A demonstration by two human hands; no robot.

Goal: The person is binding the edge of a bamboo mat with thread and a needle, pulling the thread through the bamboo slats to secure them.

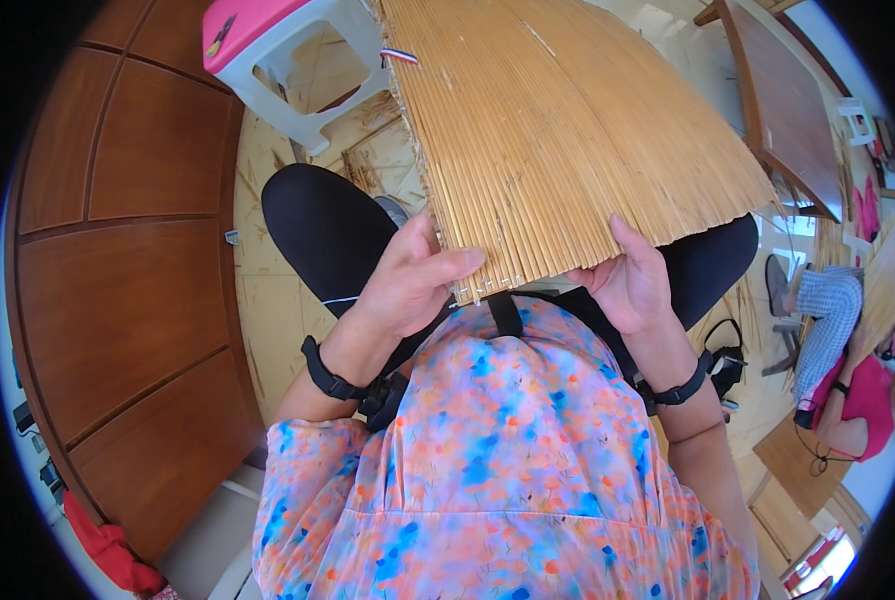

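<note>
A broad mat of golden straw stalks [558,130], joined side by side, spreads over my knees and away from me. My left hand [413,275] grips its near left corner, thumb on top and fingers hidden beneath. Along the near edge, my right hand [628,275] pinches the mat with its thumb above and the fingers mostly underneath. Short pale bits of thread or stalk ends show at the near edge between the hands, closest to the left thumb. A small striped ribbon [400,56] lies at the mat's far left edge.
At the far left stands a stool with a pink top [258,25], a small yellow-and-black tool [221,38] on it. Brown wooden panels [158,140] rise on the left. A table [783,100] is at far right; a seated co-worker [848,390] holds another mat. Loose straw litters the floor.
</note>
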